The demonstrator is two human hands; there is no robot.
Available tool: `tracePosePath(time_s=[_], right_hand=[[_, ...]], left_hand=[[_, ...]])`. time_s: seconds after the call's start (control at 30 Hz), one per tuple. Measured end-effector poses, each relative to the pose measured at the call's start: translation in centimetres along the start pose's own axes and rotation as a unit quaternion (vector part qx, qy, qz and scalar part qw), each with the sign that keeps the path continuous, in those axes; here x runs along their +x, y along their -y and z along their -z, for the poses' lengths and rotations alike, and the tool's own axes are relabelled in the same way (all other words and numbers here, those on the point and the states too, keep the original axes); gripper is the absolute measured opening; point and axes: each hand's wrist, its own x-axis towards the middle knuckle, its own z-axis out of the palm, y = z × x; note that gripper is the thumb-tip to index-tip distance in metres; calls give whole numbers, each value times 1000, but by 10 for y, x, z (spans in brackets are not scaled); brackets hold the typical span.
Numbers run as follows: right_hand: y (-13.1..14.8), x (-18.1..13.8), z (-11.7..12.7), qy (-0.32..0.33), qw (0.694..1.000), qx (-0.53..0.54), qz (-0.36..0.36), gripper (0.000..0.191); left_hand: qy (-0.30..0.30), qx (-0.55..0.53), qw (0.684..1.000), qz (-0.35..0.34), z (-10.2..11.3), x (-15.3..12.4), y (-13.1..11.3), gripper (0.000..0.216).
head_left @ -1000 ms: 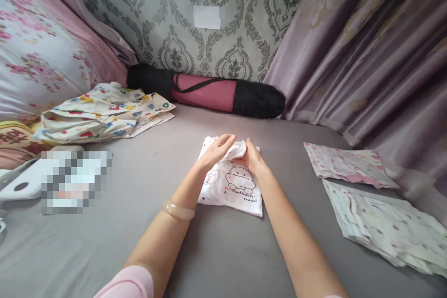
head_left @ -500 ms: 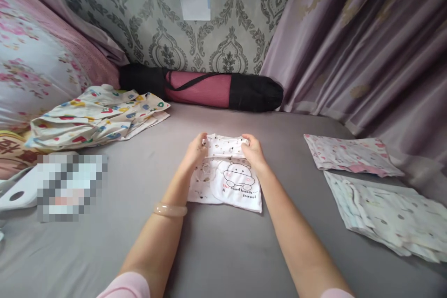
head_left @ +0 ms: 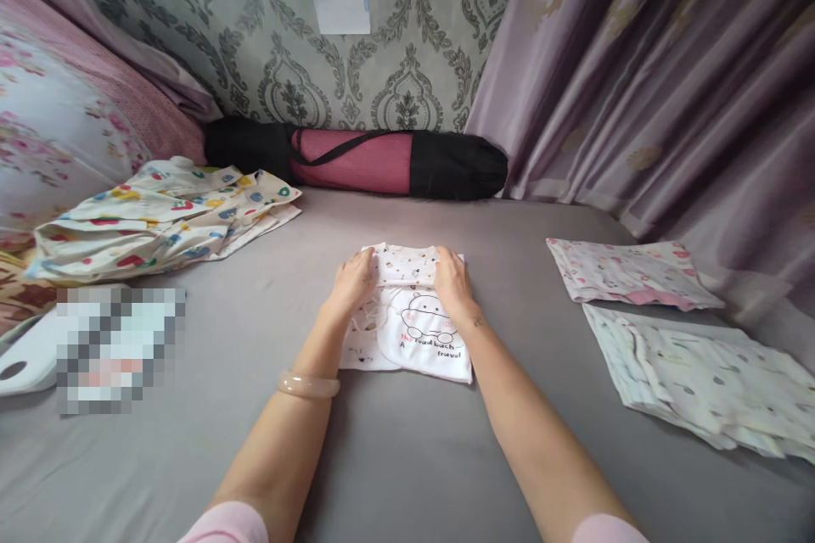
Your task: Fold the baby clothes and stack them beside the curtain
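A small white baby shirt (head_left: 424, 356) lies folded in the middle of the grey bed sheet, printed with a cartoon animal and lettering. Its upper part, with a tiny pattern, is folded down over the front. My left hand (head_left: 355, 276) rests on the left side of that fold, fingers lying flat along the edge. On the opposite side my right hand (head_left: 453, 280) lies over the fold, its fingers stretched out and pointing away from me. Both palms face down and partly cover the shirt's side edges.
Two folded garments, one pinkish (head_left: 630, 271) and one pale (head_left: 713, 373), lie at the right. Patterned clothing (head_left: 159, 212) is heaped at the left, near a white board (head_left: 38, 348) and a pixelated object (head_left: 120, 348). A black-and-pink long bag (head_left: 356, 161) lies along the wall.
My fingers have gone from holding the fold's upper corners to lying flat on its sides. The fold now rests lower on the shirt. The view has shifted slightly right.
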Motion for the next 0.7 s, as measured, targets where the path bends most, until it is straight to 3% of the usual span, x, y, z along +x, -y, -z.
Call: tracePosePath(time_s=[0.1, 0.2, 0.37, 0.53, 0.7], right_hand=[[10, -2, -2, 1, 998, -42, 50, 57], [26, -6, -11, 61, 988, -41, 139, 57], [44, -16, -25, 177, 953, -72, 234, 73], [44, -19, -22, 197, 950, -85, 226, 74], [37, -19, -19, 180, 971, -84, 135, 65]], left_hand=[[-48, -27, 997, -56, 7, -4, -16, 52], [-82, -89, 984, -129, 4, -6, -39, 47], [-60, -80, 990, -99, -21, -3, -53, 44], [-29, -43, 997, -59, -34, 0, -41, 58], [-32, 12, 998, -47, -34, -2, -34, 56]])
